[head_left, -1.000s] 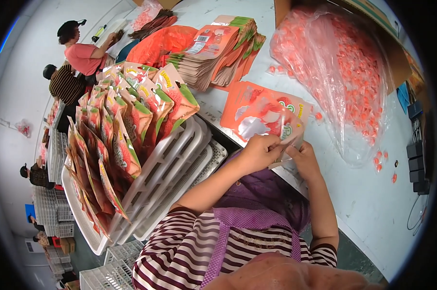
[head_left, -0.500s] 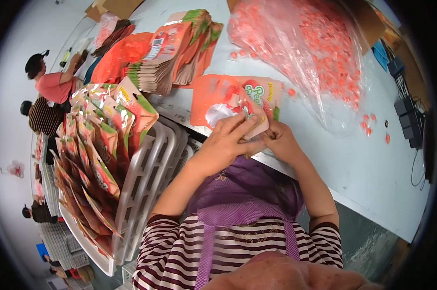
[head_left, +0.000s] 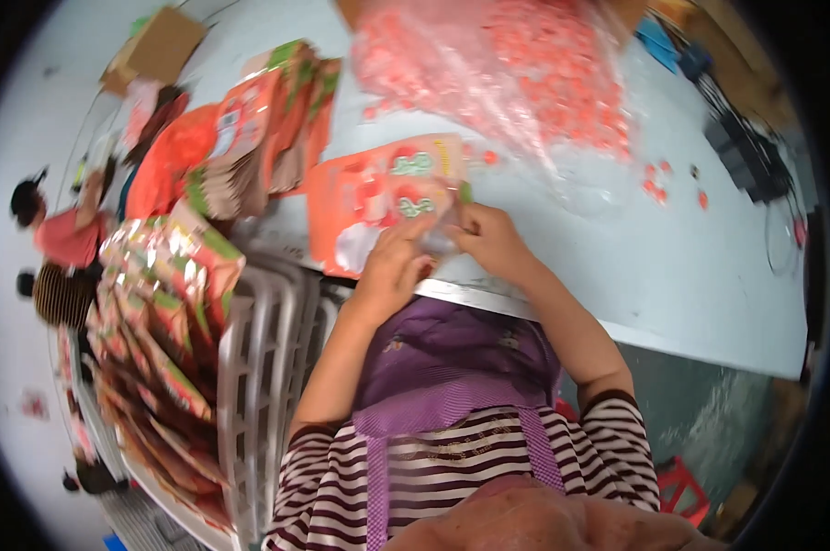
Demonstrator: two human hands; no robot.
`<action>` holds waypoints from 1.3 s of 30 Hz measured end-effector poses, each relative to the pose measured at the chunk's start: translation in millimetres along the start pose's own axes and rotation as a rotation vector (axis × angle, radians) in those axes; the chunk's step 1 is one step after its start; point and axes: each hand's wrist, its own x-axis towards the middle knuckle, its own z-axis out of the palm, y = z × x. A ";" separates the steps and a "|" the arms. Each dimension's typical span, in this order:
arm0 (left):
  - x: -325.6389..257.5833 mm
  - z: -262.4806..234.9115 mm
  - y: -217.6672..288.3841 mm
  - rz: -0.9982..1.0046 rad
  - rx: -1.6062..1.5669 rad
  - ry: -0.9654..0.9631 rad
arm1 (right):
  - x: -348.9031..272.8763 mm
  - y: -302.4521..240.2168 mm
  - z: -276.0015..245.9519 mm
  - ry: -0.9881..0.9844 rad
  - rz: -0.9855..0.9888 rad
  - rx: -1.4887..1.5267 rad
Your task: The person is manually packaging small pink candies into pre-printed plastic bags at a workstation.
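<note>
Several flat orange-and-cream pouches (head_left: 342, 188) with printed fruit lie overlapping near the table's front edge. My left hand (head_left: 392, 271) is at the near side of the top pouch, fingers curled over its edge. My right hand (head_left: 490, 241) is closed, thumb and fingertips pinching the same pouch's right edge. Motion blur softens the fingertips, and the pouch's opening cannot be made out. Beyond my hands lies a big clear plastic bag (head_left: 562, 83) full of small, individually wrapped red-orange pieces. A few loose pieces (head_left: 490, 158) are between that bag and the pouches.
Fanned stacks of pouches (head_left: 250, 124) stand at the far left of the table. Left of me, a white plastic crate (head_left: 250, 386) holds many upright pouches (head_left: 158, 321). Black power adapters (head_left: 745, 156) with cables lie at the right. Co-workers (head_left: 66, 234) are at the far left.
The view has turned, so the table things appear farther left. The top pouch, tilted up in my hands before, now lies flatter. My left hand has drawn back toward its near edge.
</note>
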 end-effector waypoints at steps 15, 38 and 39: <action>-7.3 16.9 -23.1 -0.247 -0.229 0.084 | 89.1 19.9 -149.0 0.556 -0.153 -0.609; -7.0 14.3 -19.8 -0.349 -0.154 0.065 | 9.5 50.2 -148.5 0.377 -0.201 -0.995; -6.3 12.9 -18.3 -0.337 -0.151 0.074 | 2.9 49.4 -150.0 0.374 -0.247 -0.948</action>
